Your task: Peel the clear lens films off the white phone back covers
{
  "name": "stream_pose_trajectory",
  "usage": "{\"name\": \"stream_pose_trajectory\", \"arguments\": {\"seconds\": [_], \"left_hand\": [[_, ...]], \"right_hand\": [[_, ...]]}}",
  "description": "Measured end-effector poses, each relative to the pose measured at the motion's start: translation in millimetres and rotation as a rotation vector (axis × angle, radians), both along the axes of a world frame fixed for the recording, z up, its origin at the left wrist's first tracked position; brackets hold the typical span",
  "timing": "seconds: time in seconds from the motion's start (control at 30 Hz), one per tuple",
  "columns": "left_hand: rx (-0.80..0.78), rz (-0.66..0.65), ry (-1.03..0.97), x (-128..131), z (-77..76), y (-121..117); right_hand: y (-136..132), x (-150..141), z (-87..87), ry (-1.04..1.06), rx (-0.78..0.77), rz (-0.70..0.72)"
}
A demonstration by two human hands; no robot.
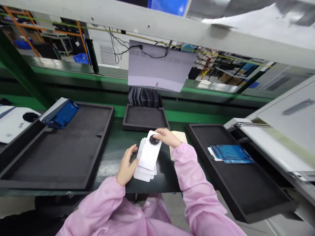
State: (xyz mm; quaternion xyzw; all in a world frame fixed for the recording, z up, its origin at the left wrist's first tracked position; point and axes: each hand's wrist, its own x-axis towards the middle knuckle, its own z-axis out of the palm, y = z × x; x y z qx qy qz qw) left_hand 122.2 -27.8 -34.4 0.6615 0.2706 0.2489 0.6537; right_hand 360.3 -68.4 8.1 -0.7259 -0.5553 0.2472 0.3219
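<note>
My right hand (168, 136) pinches the top end of a white phone back cover (149, 154), its thumb and fingers by the round black camera area. The cover is tilted and lies over a loose stack of white phone-shaped pieces (142, 176) on the dark green bench. At the stack's left side is my left hand (127, 165), fingers apart and holding nothing. Its thumb tip comes close to the cover's edge; I cannot tell whether they touch. What lies under the cover is partly hidden.
A large black tray (56, 157) stands left, with blue-filmed pieces (64, 113) at its far corner. Ahead, a smaller black tray (145, 117) holds dark packets (143, 97). A right-hand tray (242, 183) carries blue-filmed panels (231, 153). A perforated beige sheet (180, 136) lies beyond my right wrist.
</note>
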Motion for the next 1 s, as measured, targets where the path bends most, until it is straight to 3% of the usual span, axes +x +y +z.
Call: {"name": "stream_pose_trajectory", "arguments": {"seconds": [0.07, 0.23, 0.4, 0.57, 0.73, 0.8, 0.9, 1.0], "left_hand": [[0.159, 0.031, 0.069, -3.2, -6.2, -11.2], [0.734, -0.079, 0.418, -5.7, -30.2, -43.6], [0.909, -0.097, 0.488, -3.7, -41.7, -45.9], [0.882, -0.136, 0.438, -5.9, -39.6, -43.0], [0.668, -0.135, 0.346, -13.1, -29.5, -34.2], [0.506, -0.127, 0.303, -17.5, -19.9, -25.5], [0.299, -0.013, 0.217, -21.0, -2.4, -13.4], [0.286, 0.122, 0.150, -18.7, 9.5, -9.0]], "right_hand": [[3.0, -2.6, -11.9, -0.045, -0.018, -0.044], [14.5, -16.6, -28.9, -0.103, -0.113, -0.053], [21.7, -10.6, -25.7, -0.034, -0.299, 0.014], [17.8, -6.4, -13.8, 0.088, -0.362, 0.069], [-16.6, -20.2, -9.0, 0.229, -0.195, 0.057], [-35.0, -28.6, -13.3, 0.274, -0.091, 0.017], [-58.0, -41.2, -28.2, 0.328, 0.113, -0.063], [-71.9, -51.9, -49.5, 0.372, 0.280, -0.131]]}}
